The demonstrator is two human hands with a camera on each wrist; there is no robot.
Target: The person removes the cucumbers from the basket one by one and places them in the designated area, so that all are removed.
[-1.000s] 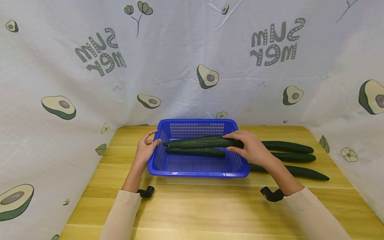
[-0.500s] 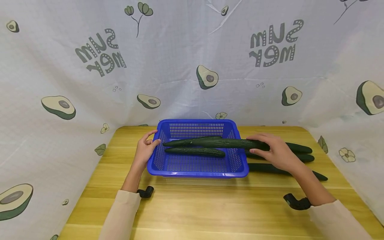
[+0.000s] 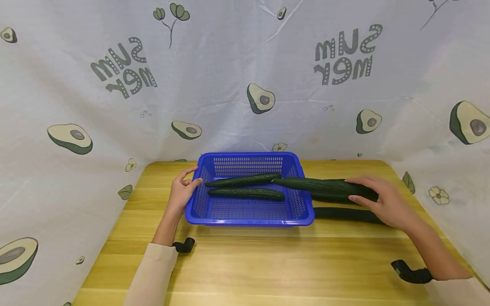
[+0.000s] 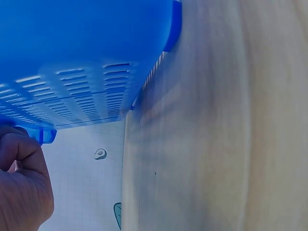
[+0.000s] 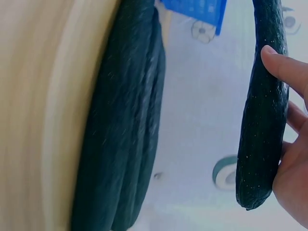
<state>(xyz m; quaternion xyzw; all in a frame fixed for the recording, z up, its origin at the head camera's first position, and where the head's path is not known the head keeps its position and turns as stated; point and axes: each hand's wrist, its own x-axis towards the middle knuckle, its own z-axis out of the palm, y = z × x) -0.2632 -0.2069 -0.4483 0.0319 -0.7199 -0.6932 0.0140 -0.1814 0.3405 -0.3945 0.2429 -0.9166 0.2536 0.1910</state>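
Note:
My left hand [image 3: 182, 193] grips the left rim of a blue perforated plastic basket [image 3: 250, 221]; in the left wrist view its curled fingers [image 4: 21, 149] are at the rim, partly cut off by the frame edge. Two dark green cucumbers [image 3: 245, 180] lie lengthwise inside the basket. My right hand [image 3: 383, 202] holds another cucumber [image 3: 325, 185] near its right end, its left tip reaching over the basket's right rim. The right wrist view shows this cucumber [image 5: 263, 130] raised apart from the others, between thumb and fingers.
More cucumbers [image 5: 113, 130] lie side by side on the wooden table [image 3: 245, 267], right of the basket. In the head view, the front one [image 3: 346, 214] shows below the held cucumber. A white avocado-print cloth [image 3: 222, 76] hangs behind the table.
My right hand has moved right, drawing the held cucumber from above the basket to above the cucumbers on the table. My left hand stays on the rim.

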